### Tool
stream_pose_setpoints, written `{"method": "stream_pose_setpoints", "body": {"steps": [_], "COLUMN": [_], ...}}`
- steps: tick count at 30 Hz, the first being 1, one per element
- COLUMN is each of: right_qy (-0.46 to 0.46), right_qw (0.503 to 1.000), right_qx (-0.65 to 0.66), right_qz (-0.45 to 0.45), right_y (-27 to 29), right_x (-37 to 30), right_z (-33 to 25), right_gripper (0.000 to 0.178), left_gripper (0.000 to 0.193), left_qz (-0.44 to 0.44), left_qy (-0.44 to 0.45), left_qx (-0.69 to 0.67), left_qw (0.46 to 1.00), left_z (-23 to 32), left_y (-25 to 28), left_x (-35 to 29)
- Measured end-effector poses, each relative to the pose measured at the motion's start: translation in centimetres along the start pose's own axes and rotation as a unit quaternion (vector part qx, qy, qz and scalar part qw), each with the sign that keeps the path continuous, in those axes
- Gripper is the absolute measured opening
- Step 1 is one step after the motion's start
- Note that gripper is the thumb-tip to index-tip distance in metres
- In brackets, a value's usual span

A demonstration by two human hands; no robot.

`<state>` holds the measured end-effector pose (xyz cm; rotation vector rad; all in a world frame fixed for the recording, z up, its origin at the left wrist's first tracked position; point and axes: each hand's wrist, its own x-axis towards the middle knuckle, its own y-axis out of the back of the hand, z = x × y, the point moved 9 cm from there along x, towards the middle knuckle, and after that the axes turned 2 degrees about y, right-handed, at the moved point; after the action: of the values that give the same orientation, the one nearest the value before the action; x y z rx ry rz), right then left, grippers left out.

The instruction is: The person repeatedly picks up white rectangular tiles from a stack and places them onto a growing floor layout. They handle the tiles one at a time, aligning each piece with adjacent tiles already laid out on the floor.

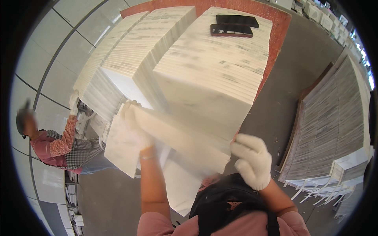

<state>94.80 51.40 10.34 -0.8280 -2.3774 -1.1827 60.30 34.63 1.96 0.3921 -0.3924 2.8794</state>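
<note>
A thin, pale marble tile is tilted in front of the stacked tiles, spanning both my hands and slightly blurred. My left hand, in a white glove, is closed at its left end, with the fingers near its upper corner. At the right edge, my right hand, also gloved, has its fingertips against the tile, gripping it from the side. More white tiles stand below and beside my left forearm. Just beyond the held tile is the large row of upright, grey-streaked marble tiles.
Two dark phones lie on the tile row, which rests on a reddish board. Another tile stack is to the left. A co-worker in gloves and checked apron stands at far left. Strapped grey tiles stand at right.
</note>
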Motion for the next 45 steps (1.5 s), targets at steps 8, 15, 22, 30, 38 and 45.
{"method": "stream_pose_setpoints", "body": {"steps": [8, 15, 22, 30, 38, 45], "right_qy": [-0.121, -0.068, -0.045, -0.007, -0.101, -0.127], "right_qw": [0.968, 0.966, 0.983, 1.0, 0.97, 0.962], "right_qx": [-0.192, -0.215, -0.138, 0.007, -0.153, -0.212], "right_qz": [0.103, 0.127, 0.111, 0.021, 0.159, 0.115], "right_y": [1.1, 1.5, 1.6, 1.2, 1.4, 1.2], "right_x": [3.3, 4.1, 4.6, 2.5, 4.8, 4.7], "right_z": [6.0, 5.1, 4.4, 2.8, 7.0, 7.0], "right_gripper": [0.045, 0.037, 0.027, 0.024, 0.039, 0.04], "left_gripper": [0.043, 0.04, 0.022, 0.053, 0.052, 0.05], "left_qz": [-0.012, 0.013, 0.105, 0.036, -0.008, -0.062], "left_qy": [-0.047, -0.069, 0.007, -0.08, -0.272, -0.264], "left_qx": [0.079, 0.079, -0.106, 0.106, 0.363, 0.344], "left_qw": [0.996, 0.994, 0.989, 0.99, 0.891, 0.899], "left_z": [0.3, -0.1, 0.0, 2.5, 6.0, 6.1], "left_y": [1.4, 1.9, 0.3, -1.9, -3.0, -2.8], "left_x": [-0.9, -1.6, -1.1, -4.3, -7.5, -6.5]}}
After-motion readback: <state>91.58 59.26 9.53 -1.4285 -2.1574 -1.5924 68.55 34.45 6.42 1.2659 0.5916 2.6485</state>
